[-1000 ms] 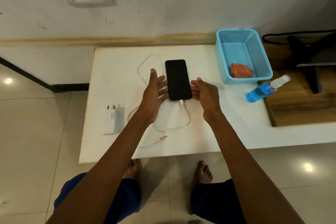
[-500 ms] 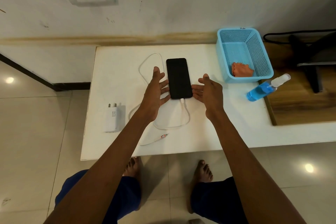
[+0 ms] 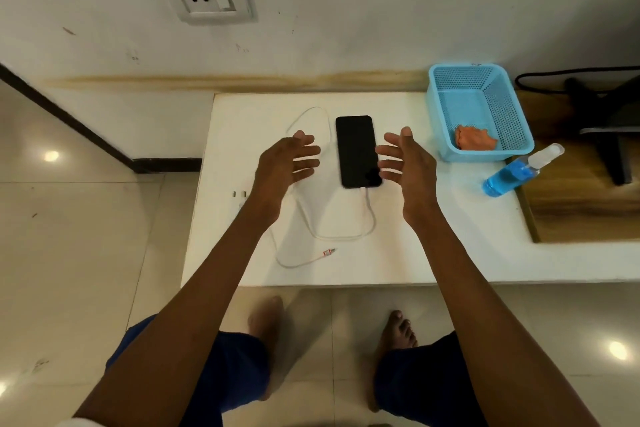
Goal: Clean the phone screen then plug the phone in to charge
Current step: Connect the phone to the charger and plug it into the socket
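black glass phone point(image 3: 356, 151) flat on white table point(image 3: 450, 236), thin white cable point(image 3: 370, 215) plugged in | left hand point(image 3: 284, 166), right hand point(image 3: 408, 163) flank it, fingers spread, empty

— Position of the black slab phone point(image 3: 356, 151)?
— Flat on the white table point(image 3: 450, 236), white cable point(image 3: 369, 215) at its near end. Right: blue mesh basket point(image 3: 485, 104) containing orange cloth point(image 3: 474, 139).
— Hands?
— Left hand point(image 3: 287, 163) left of it, right hand point(image 3: 407, 159) right.
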The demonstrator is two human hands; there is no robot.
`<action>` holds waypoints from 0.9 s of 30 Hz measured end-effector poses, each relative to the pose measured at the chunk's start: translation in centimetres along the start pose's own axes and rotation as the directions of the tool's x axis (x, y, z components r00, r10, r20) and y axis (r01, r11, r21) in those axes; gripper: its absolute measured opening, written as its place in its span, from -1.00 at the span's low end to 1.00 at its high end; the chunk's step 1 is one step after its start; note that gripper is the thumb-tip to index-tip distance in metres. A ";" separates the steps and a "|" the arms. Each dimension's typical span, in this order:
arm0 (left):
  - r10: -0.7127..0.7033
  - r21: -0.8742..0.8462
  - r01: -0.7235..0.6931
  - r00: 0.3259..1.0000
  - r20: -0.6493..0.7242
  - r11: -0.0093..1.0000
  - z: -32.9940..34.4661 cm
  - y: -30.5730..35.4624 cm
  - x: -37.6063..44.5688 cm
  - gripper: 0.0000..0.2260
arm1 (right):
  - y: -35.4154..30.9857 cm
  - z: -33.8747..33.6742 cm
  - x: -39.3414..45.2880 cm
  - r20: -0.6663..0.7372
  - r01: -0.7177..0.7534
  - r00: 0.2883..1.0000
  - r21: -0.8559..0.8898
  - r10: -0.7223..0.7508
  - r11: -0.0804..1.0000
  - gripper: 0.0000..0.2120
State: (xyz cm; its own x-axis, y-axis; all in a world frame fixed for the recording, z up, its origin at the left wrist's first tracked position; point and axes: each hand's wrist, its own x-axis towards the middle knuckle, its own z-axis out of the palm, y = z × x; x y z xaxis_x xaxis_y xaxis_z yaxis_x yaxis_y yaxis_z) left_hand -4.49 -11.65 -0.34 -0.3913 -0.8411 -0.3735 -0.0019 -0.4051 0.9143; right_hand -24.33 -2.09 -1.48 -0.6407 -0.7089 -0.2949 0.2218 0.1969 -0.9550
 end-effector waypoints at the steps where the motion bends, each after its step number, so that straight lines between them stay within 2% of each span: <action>1: 0.034 0.028 -0.033 0.999 -0.029 0.999 -1.0 0.4 -0.4 -0.68 | 0.0 0.5 -0.4 0.056 0.036 0.998 -0.027 -0.035 0.999 -0.57; 4: 0.101 0.171 -0.076 0.985 -0.139 0.982 -3.9 1.1 -1.8 -0.75 | 0.1 2.1 -1.4 0.222 0.128 0.970 -0.102 -0.103 0.987 -0.51; 6: 0.136 0.356 -0.052 0.967 -0.215 0.933 -6.0 1.0 -3.1 -0.80 | 0.4 3.4 -2.1 0.332 0.165 0.937 -0.145 -0.109 0.976 -0.52; 9: 0.192 0.662 0.037 0.943 -0.270 0.748 -8.8 -0.2 -4.9 -0.77 | 1.0 5.4 -3.2 0.474 0.309 0.869 -0.297 -0.142 0.903 -0.63; 11: 0.192 0.765 0.098 0.941 -0.280 0.637 -10.2 -1.3 -5.6 -0.66 | 1.5 6.8 -3.7 0.542 0.432 0.827 -0.449 -0.146 0.782 -0.70; 14: 0.135 0.790 0.153 0.949 -0.285 0.594 -11.1 -2.4 -6.1 -0.48 | 2.4 8.7 -4.1 0.622 0.591 0.768 -0.595 -0.153 0.544 -0.80; 17: 0.093 0.832 0.187 0.957 -0.274 0.522 -11.1 -3.2 -5.8 -0.34 | 3.2 10.3 -4.5 0.728 0.727 0.665 -0.580 -0.166 0.368 -0.79; 20: 0.082 0.872 0.199 0.962 -0.262 0.448 -10.6 -3.9 -5.2 -0.29 | 3.6 11.4 -4.7 0.809 0.803 0.582 -0.555 -0.086 0.217 -0.82; 23: 0.088 0.891 0.200 0.962 -0.257 0.408 -10.2 -4.4 -4.8 -0.34 | 3.4 11.7 -4.9 0.804 0.788 0.593 -0.591 0.043 0.174 -0.89; 27: 0.084 0.864 0.211 0.957 -0.278 0.458 -10.3 -4.2 -4.7 -0.39 | 2.5 10.9 -5.3 0.739 0.749 0.612 -0.656 0.282 0.095 -0.84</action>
State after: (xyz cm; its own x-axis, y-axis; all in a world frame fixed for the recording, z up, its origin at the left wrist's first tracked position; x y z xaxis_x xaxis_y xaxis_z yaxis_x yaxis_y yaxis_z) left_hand 6.82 -9.71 -4.04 -0.1187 -0.9386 -0.3238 -0.8783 -0.0529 0.4753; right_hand -12.35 -5.23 -1.99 0.2139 -0.8785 -0.4271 -0.9409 -0.0678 -0.3317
